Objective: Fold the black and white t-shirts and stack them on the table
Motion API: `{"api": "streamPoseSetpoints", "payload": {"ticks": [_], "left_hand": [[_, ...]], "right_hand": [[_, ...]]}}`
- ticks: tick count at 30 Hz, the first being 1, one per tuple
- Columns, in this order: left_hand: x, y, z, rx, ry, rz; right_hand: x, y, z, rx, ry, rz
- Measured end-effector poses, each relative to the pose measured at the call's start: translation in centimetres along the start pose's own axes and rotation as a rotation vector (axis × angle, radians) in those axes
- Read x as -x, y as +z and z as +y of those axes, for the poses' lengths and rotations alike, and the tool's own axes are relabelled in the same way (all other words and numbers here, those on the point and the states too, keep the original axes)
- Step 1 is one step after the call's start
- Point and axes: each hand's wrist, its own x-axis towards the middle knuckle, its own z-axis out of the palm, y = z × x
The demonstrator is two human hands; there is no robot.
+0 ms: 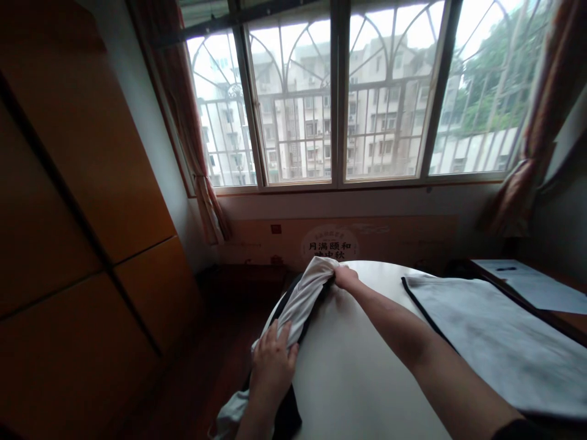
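Observation:
A light cloth with black parts (pixel 300 308), bunched lengthwise, lies along the left edge of a round white table (pixel 348 373). Its kind cannot be made out; some of it hangs over the edge near me. My right hand (pixel 346 278) reaches across to the cloth's far end and grips it with closed fingers. Nearer to me, my left hand (pixel 274 360) rests on top of the cloth with its fingers stretched out and slightly apart. To the right, a flat whitish cloth with a black edge (pixel 495 336) is spread out.
Behind the right side stands a dark wooden surface with papers (pixel 536 284) on it. A printed board with Chinese characters (pixel 330 244) is under the barred window (pixel 339 122). Tall wooden cabinet doors (pixel 82 214) stand left, with dark floor (pixel 202 366) between.

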Motion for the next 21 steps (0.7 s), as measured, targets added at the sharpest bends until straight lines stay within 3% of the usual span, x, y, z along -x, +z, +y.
{"api": "streamPoseSetpoints", "payload": {"ticks": [5, 8, 10, 13, 15, 17, 19, 21], "left_hand": [[0.2, -0.1, 0.0, -0.026, -0.008, -0.003], [-0.2, -1.6, 0.7, -0.113, -0.042, -0.016], [-1.7, -3.4, 1.9, -0.136, 0.014, -0.006], [-6.6, -5.7, 4.8, -0.067, 0.271, 0.022], [-11.1, -6.2, 7.0, 0.011, 0.457, 0.006], [-15.4, -5.3, 8.6, 0.068, 0.574, -0.034], [-18.5, -3.1, 9.3, 0.097, 0.588, -0.061], [-20.1, -0.2, 8.9, 0.116, 0.545, -0.081]], "right_hand": [[4.0, -2.4, 1.1, -0.001, -0.113, -0.002], [9.0, -3.7, 3.0, 0.001, -0.183, -0.044], [13.3, -4.4, 4.5, -0.004, -0.265, -0.102], [19.9, -5.5, 6.3, -0.008, -0.429, -0.394], [23.6, -6.4, 7.0, 0.004, -0.468, -0.616], [26.4, -7.1, 7.8, -0.011, -0.442, -0.625], [28.5, -7.6, 9.5, -0.086, -0.398, -0.480], [30.0, -7.6, 12.2, -0.186, -0.325, -0.345]]}}
